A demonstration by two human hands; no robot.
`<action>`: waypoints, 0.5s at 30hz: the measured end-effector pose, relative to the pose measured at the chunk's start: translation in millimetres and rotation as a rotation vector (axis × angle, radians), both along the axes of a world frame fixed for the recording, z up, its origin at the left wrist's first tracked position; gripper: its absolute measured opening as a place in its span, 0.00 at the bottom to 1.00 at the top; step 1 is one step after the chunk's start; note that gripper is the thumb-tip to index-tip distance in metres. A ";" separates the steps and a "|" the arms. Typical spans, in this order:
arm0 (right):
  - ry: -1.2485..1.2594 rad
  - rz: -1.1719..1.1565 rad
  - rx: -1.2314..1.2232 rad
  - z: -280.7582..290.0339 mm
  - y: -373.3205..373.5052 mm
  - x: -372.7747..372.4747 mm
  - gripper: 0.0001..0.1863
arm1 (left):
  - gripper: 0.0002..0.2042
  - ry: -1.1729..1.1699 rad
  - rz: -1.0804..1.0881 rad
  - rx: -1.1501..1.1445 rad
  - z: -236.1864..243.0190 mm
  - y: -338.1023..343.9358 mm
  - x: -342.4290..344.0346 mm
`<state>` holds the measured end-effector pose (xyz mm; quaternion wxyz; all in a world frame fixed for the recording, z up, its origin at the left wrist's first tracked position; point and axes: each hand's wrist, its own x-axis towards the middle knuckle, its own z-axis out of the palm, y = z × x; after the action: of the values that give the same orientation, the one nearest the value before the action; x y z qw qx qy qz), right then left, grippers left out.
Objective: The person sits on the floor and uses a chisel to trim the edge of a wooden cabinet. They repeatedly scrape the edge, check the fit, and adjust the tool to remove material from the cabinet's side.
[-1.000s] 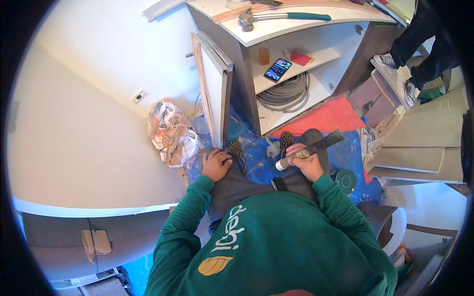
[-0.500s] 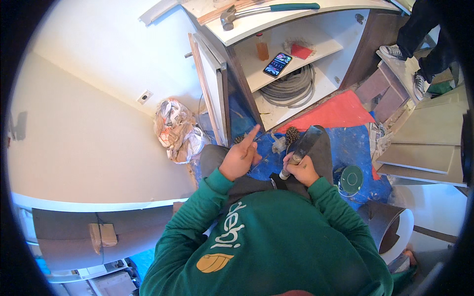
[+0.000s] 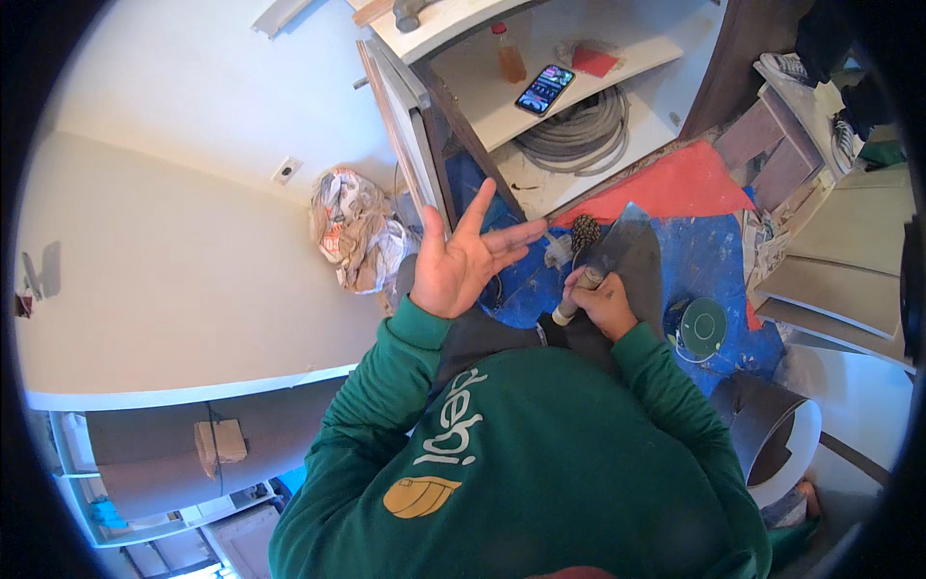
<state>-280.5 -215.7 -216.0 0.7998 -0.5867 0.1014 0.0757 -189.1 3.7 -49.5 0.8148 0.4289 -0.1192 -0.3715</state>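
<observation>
Cabinet (image 3: 617,145) holds cable coil (image 3: 569,135), phone (image 3: 544,89) — left hand (image 3: 463,265) splayed, empty; right hand (image 3: 600,301) grips trowel (image 3: 617,246).

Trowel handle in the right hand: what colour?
Pale wood, tan; head view shows the trowel handle in the right hand.

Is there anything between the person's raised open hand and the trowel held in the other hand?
Nothing visible. The left hand is lifted, palm open and empty, and only open air over the blue floor sheet separates it from the trowel gripped by the right hand.
</observation>
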 end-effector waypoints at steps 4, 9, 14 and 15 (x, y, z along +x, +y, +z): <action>-0.005 -0.017 -0.027 -0.1 -1.4 1.2 0.08 | 0.51 0.085 -0.012 -0.154 14.5 -12.0 -2.9; 0.005 -0.010 -0.046 1.5 -0.8 2.8 0.08 | 0.46 -0.031 -0.034 0.007 14.3 -11.2 -4.3; 0.016 -0.011 -0.056 -1.7 -0.6 2.9 0.08 | 0.30 -0.355 0.024 0.480 -4.4 -1.1 -9.9; 0.017 -0.012 -0.050 -1.3 0.1 3.1 0.08 | 0.27 -0.341 0.028 0.459 -11.5 4.5 -10.1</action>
<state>-277.4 -215.7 -217.3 0.7844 -0.6052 0.1138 0.0735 -199.1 8.2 -61.0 0.6697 0.6599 -0.1613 -0.3000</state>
